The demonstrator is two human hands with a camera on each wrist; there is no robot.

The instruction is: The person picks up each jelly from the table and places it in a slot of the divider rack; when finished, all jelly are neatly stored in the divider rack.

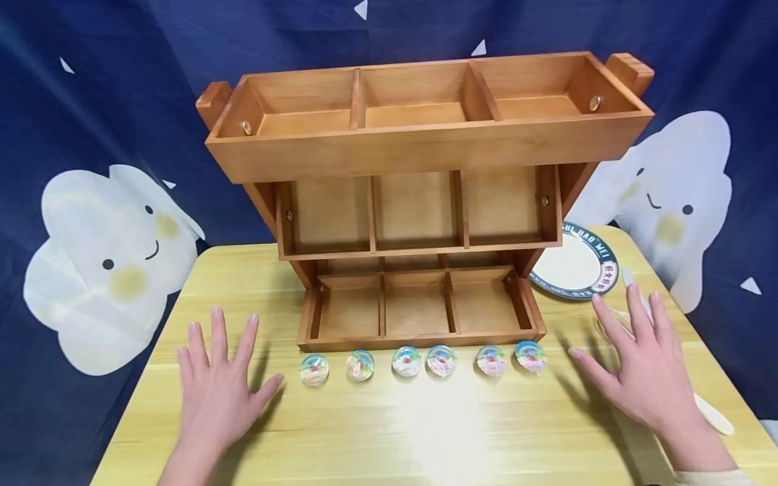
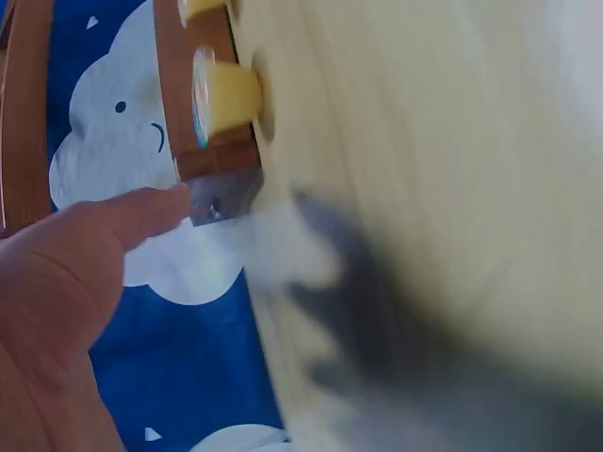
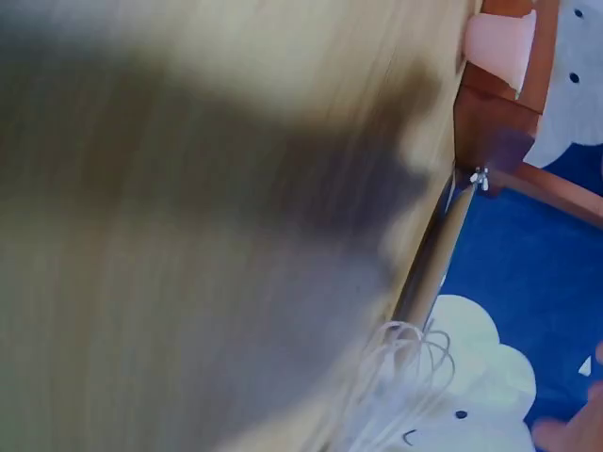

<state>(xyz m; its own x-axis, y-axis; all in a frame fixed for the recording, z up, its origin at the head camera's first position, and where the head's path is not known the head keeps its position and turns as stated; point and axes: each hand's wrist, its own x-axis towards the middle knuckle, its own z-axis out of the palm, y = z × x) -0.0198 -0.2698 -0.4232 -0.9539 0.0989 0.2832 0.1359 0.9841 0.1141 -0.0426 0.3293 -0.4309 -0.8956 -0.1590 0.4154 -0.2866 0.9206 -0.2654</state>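
My left hand [image 1: 219, 391] hovers over the left side of the table with fingers straight and spread, holding nothing. On the right, my right hand [image 1: 644, 371] is likewise spread and holds nothing. Between them, several small jelly cups with printed film lids stand in a row, from the leftmost jelly cup [image 1: 314, 369] to the rightmost jelly cup [image 1: 531, 356]. A yellow jelly cup [image 2: 231, 97] shows beyond the thumb in the left wrist view; a pink jelly cup [image 3: 501, 47] appears in the right wrist view. Behind the row stands a three-tier wooden rack [image 1: 425, 152] with divided trays.
A dark-rimmed plate [image 1: 602, 253] lies beside the rack on the right. Thin white loops [image 3: 396, 377], like a whisk's wires, and a white handle [image 1: 714, 413] lie partly under my right hand. A blue curtain [image 1: 152, 54] with cloud faces hangs behind the table.
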